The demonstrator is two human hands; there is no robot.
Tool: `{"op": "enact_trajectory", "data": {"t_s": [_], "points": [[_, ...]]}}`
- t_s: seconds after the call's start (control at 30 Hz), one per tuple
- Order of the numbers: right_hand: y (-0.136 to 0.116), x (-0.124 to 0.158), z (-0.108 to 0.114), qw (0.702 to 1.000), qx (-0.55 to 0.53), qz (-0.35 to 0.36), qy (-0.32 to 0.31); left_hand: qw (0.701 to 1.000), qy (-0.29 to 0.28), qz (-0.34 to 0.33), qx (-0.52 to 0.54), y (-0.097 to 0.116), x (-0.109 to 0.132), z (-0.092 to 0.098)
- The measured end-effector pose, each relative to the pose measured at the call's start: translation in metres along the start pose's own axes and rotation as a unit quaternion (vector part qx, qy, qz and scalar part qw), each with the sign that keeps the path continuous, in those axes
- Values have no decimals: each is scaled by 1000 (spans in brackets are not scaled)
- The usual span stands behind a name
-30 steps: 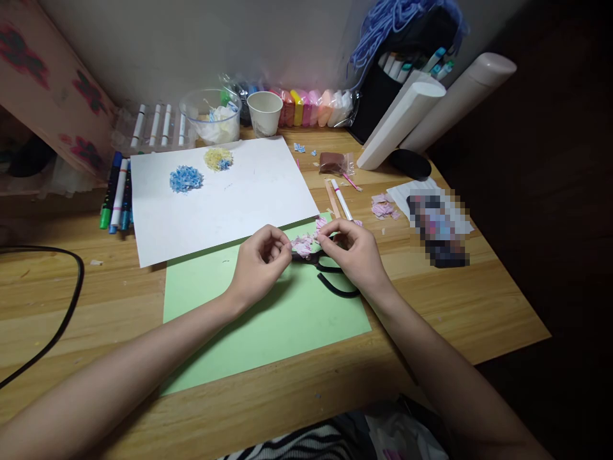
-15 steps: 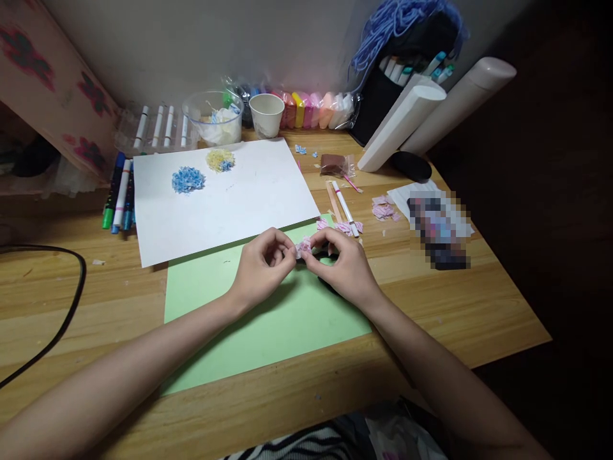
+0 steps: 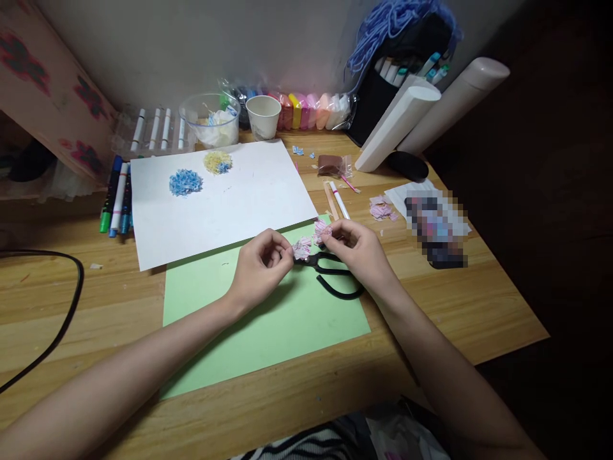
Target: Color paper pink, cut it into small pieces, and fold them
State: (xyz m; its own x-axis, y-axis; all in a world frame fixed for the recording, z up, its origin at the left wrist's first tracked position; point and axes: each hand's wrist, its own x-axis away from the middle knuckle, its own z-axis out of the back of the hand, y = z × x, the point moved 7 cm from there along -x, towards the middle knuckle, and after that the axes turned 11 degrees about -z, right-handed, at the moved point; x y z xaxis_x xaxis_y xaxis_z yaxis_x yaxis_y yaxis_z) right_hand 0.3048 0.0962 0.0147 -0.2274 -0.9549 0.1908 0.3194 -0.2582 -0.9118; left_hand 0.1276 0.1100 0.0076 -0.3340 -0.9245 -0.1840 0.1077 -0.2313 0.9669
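My left hand (image 3: pixel 262 265) pinches a crumpled piece of pink-striped paper (image 3: pixel 302 248) between thumb and forefinger. Just to its right, my right hand (image 3: pixel 357 250) has its fingertips closed on another pink paper piece (image 3: pixel 321 231). Black-handled scissors (image 3: pixel 330 267) lie beneath the hands on a green sheet (image 3: pixel 268 332), partly covered by the right hand. Beyond the hands is a white sheet (image 3: pixel 230 220) bearing a blue cluster of paper bits (image 3: pixel 186 183) and a yellow cluster (image 3: pixel 216 161) with some blue at its edge.
To the right are a white marker (image 3: pixel 340 200), a pink paper heap (image 3: pixel 382 207) and a black mouse-like object (image 3: pixel 407 167). A paper cup (image 3: pixel 263 117), a clear bowl (image 3: pixel 211 131) and bagged coloured clay (image 3: pixel 311 112) line the wall. A black cable (image 3: pixel 76 300) curves at left.
My right hand has come away from the paper held in my left and shifted up and right to another pink piece. More of the scissors shows. My left hand stays nearly in place.
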Motion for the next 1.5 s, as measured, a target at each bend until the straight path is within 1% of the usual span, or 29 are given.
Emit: {"op": "enact_trajectory", "data": {"t_s": [0.03,0.1,0.2,0.23,0.27,0.37,0.47,0.53,0.6,0.63,0.67,0.7,0.73,0.77,0.8,0.83,0.87,0.9,0.93,1.0,1.03,1.1,1.23,1.33,1.4,1.5], "points": [[2,-4,9,1000,6,-3,17,1000,0,1,2,0,0,0],[7,-13,33,997,26,1,74,1000,-3,3,4,-1,0,0],[18,-25,77,977,62,12,203,1000,-10,2,-2,-1,0,0],[24,-28,89,970,73,1,232,1000,-12,0,-5,-1,0,0],[32,-33,97,966,82,-17,245,1000,-15,-1,-9,0,0,1],[45,-41,107,955,145,-57,252,1000,-17,-2,-21,1,-1,1],[43,-41,108,945,191,-39,262,999,-23,-2,-25,1,-1,1],[37,-38,113,940,185,-20,288,999,-26,-6,-25,1,-1,1],[29,-33,117,936,147,5,320,999,-27,-8,-23,1,-1,0],[24,-31,116,938,120,20,324,999,-28,-8,-21,1,0,0],[19,-29,112,945,89,37,312,999,-30,-9,-18,1,0,0],[14,-27,103,958,57,53,277,999,-33,-9,-15,1,0,-1],[8,-26,89,974,28,59,218,999,-38,-10,-11,1,0,-1],[4,-24,71,988,5,53,143,999,-43,-11,-6,1,1,-2],[1,-20,52,996,-28,38,74,999,-48,-13,0,2,1,-2],[-2,-15,32,998,-65,19,-5,999,-51,-15,6,2,1,-3],[-4,-8,10,992,-96,-8,-86,998,-53,-18,12,3,2,-3],[-6,0,-7,982,-122,-25,-142,998,-54,-22,18,3,2,-4],[-8,7,-21,972,-138,-36,-186,998,-56,-26,24,4,2,-4],[-8,16,-38,957,-165,-53,-232,997,-59,-29,35,4,2,-5],[-6,17,-42,953,-177,-61,-238,997,-61,-28,39,4,2,-5],[-3,17,-42,952,-190,-72,-229,997,-61,-21,44,3,2,-6],[-3,15,-34,967,-168,-56,-185,997,-50,-2,52,1,1,-5],[-7,18,-33,978,-122,-26,-170,997,-65,4,50,1,0,-7],[-10,22,-33,983,-87,6,-159,996,-73,0,42,2,0,-9],[-15,25,-28,992,-36,63,-106,997,-69,-10,39,1,0,-8]]}}
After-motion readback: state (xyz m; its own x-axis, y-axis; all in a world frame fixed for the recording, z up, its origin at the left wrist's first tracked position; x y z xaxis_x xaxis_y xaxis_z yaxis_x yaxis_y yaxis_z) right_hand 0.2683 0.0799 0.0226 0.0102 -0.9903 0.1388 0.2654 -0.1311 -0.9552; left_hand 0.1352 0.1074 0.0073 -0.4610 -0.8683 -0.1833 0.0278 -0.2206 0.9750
